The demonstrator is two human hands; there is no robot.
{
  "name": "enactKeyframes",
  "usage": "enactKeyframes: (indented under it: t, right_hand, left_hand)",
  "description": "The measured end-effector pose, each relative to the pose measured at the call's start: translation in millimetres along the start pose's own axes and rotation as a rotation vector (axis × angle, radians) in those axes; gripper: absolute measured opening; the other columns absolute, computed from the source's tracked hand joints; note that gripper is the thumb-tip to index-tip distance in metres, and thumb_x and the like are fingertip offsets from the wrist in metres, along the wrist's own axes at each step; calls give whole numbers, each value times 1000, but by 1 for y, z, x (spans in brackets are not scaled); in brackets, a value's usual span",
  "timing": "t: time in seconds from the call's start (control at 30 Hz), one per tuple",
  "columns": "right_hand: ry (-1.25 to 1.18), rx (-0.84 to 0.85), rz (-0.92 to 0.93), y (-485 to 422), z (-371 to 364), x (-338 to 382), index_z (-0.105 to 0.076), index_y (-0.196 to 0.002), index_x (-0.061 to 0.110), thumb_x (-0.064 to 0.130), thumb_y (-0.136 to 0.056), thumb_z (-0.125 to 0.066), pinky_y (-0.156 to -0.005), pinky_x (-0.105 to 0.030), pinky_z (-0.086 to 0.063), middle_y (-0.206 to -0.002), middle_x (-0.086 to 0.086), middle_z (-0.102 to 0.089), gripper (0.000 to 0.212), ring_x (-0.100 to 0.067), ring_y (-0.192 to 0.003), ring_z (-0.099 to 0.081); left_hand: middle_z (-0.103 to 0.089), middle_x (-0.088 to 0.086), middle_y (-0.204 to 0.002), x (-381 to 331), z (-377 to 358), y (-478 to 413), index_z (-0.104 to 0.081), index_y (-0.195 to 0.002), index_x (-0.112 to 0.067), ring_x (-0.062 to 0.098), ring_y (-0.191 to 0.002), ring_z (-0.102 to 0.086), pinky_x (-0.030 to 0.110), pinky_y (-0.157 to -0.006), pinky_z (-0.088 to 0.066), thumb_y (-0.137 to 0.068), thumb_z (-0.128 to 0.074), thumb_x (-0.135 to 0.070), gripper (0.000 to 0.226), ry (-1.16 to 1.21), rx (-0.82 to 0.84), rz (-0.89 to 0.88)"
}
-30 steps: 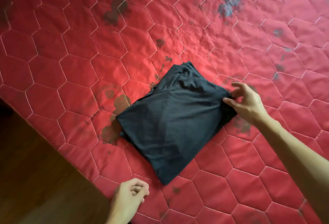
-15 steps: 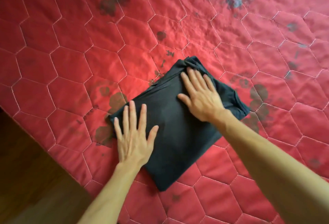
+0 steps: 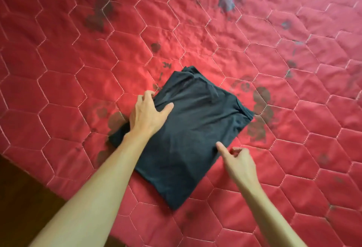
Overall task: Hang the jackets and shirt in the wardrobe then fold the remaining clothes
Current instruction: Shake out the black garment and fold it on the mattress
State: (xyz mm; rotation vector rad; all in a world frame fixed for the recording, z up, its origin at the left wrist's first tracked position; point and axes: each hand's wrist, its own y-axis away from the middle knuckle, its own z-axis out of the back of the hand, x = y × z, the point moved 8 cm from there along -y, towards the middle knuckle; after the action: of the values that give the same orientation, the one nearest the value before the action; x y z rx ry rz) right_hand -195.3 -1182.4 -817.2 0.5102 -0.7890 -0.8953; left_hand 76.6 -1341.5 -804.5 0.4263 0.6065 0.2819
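Note:
A dark folded garment (image 3: 195, 129) lies flat on the red quilted bed cover (image 3: 78, 70), set diagonally near the middle of the view. My left hand (image 3: 147, 115) clasps its left edge, thumb on top of the cloth and fingers curled over the edge onto the cover. My right hand (image 3: 241, 162) is at the garment's lower right edge, thumb laid on the cloth and the other fingers curled in beside the edge. Both forearms reach in from the bottom. No jackets, shirt or wardrobe are in view.
The red cover has a hexagon stitch pattern and dark blotches (image 3: 258, 117) around the garment. The bed's edge runs diagonally at the lower left, with dark wooden floor (image 3: 19, 197) beyond it.
Half a second ago both hands pressed flat on top of the garment. Now the left hand has slid to the left edge and the right hand to the lower right edge, fingers curled.

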Motion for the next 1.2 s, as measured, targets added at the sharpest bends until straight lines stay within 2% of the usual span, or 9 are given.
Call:
enactKeyframes:
  t: [0.1,0.27,0.43,0.6,0.7,0.8,0.97,1.03,1.2]
  right_hand:
    - [-233,186,-46,29,-45,-8,-69,-75,9,52,-80,-74,-66,-33,-50,-61,5,-66,44,-8,-61,-59]
    - [-642,135,-5,44,-48,13,-72,-95,16,20,-81,-80,-72,-21,-53,-86,7,-77,16,-1,-79,-69]
    - [-773,100,104,59,-14,30,-63,-105,10,10,-86,-74,-71,-17,-53,-90,5,-76,22,-7,-85,-70]
    - [-876,92,181,87,41,49,-43,-134,26,6,-87,-74,-66,-21,-54,-91,-3,-78,60,-12,-82,-74]
    - [-706,154,356,109,73,72,-41,-148,32,0,-81,-77,-76,-18,-54,-105,-3,-76,83,-10,-95,-72]
    - [-423,249,487,136,95,103,-60,-132,19,-11,-65,-84,-83,-16,-51,-110,3,-73,77,0,-96,-67]
    - [12,32,718,201,153,175,-74,-106,22,12,-54,-93,-76,-16,-50,-87,6,-74,57,-8,-79,-67]
    - [69,-70,808,234,178,209,-75,-105,18,13,-55,-94,-70,-6,-41,-85,5,-73,54,-6,-72,-62]
    - [132,-248,1046,326,230,288,-77,-98,14,17,-55,-95,-76,-25,-42,-90,-8,-68,47,-28,-82,-63]
  left_hand:
    - [-66,1,-116,10,0,-2,-61,-119,-17,26,-112,-61,34,-88,-46,-77,-77,-55,59,49,179,156]
    - [-78,-7,-90,19,-5,18,-77,-101,-22,15,-88,-75,31,-84,-57,-77,-81,-43,32,354,478,202]
    - [-77,0,-102,21,15,36,-74,-108,-14,19,-100,-73,33,-90,-55,-83,-77,-30,30,551,465,192]
    - [-75,-1,-103,15,67,60,-58,-128,-25,4,-93,-72,14,-75,-54,-83,-79,-18,50,672,228,123]
    - [-75,0,-105,-4,107,81,-59,-129,-32,10,-98,-72,21,-85,-55,-85,-76,-14,51,658,218,-10]
    - [-76,-8,-105,-28,163,105,-69,-117,-26,14,-104,-70,18,-88,-53,-82,-77,-6,41,570,185,-182]
    - [-74,-12,-109,-66,265,162,-68,-122,-28,2,-102,-65,21,-95,-49,-57,-94,-8,73,240,135,-409]
    - [-73,-5,-108,-81,307,188,-71,-119,-27,12,-101,-65,28,-91,-47,-56,-93,-10,69,75,-5,-461]
    - [-60,6,-89,-100,413,240,-75,-110,-14,28,-88,-59,32,-81,-45,-68,-87,-9,43,-44,-319,-607]
